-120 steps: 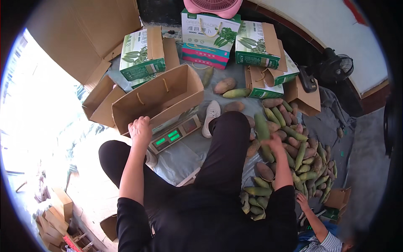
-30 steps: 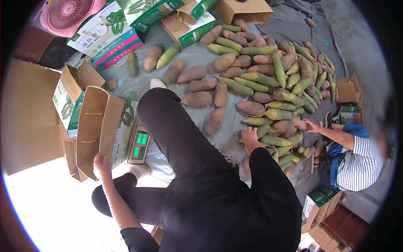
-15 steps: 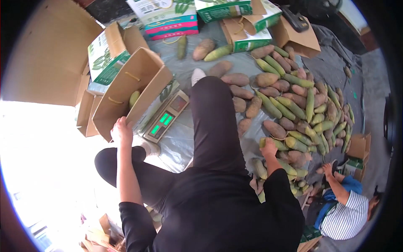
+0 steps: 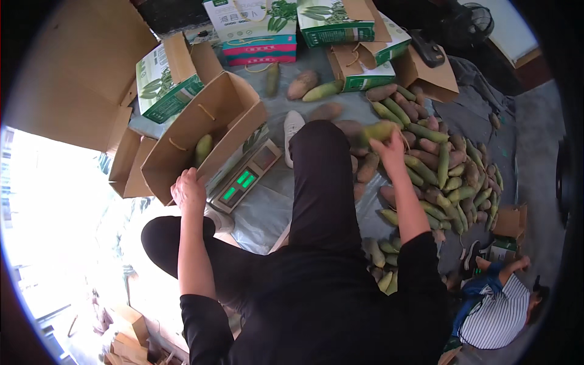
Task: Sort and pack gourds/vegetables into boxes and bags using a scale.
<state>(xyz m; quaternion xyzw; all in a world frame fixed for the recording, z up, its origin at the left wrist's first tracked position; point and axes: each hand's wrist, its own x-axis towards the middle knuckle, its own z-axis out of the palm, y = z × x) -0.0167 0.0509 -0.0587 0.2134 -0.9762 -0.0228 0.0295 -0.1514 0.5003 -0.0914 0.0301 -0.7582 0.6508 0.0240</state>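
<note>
My left hand point(image 4: 189, 190) is closed on the near rim of an open cardboard box point(image 4: 234, 131), which stands tilted-looking on a digital scale point(image 4: 244, 180) with lit green displays. Inside that box lies a green radish point(image 4: 204, 149). My right hand point(image 4: 390, 149) grips another green radish point(image 4: 377, 130), slightly blurred, held just past my knee above the near side of a large pile of radishes point(image 4: 441, 161). Long green ones and brownish, soil-dusted ones are mixed in that pile.
Printed cartons point(image 4: 249, 18) and a green-white box point(image 4: 167, 82) stand at the back and left. A black fan point(image 4: 474, 24) is at the far right. Plastic sheeting point(image 4: 261, 222) covers the floor. Another person in a striped shirt point(image 4: 496, 313) sits at lower right.
My right hand has lifted a green radish from the pile's near part and moved up and forward with it. My left hand stays on the box rim. The other person's arm has shifted.
</note>
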